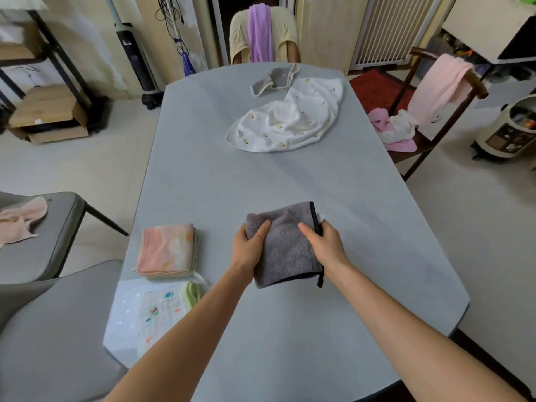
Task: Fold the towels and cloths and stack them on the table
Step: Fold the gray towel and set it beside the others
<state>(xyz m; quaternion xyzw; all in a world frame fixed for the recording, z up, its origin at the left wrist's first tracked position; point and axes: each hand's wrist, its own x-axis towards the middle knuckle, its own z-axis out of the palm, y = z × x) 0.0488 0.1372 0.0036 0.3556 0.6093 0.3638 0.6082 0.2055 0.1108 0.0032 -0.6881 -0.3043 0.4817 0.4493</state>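
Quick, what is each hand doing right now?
Left hand: grips the left edge of the folded grey towel, thumb on top.
Right hand: grips the towel's right edge, thumb on top.

You see a fluffy, matt grey cloth (285, 248) with smooth dark edging. Your table (362, 227) looks smooth with a faint sheen; the white towel (290, 123) is soft, crinkled fabric.

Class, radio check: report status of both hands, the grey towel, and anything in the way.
Left hand and right hand grip grey towel, folded, on table. Pink stack to its left, path clear. White cloth unfolded beyond.
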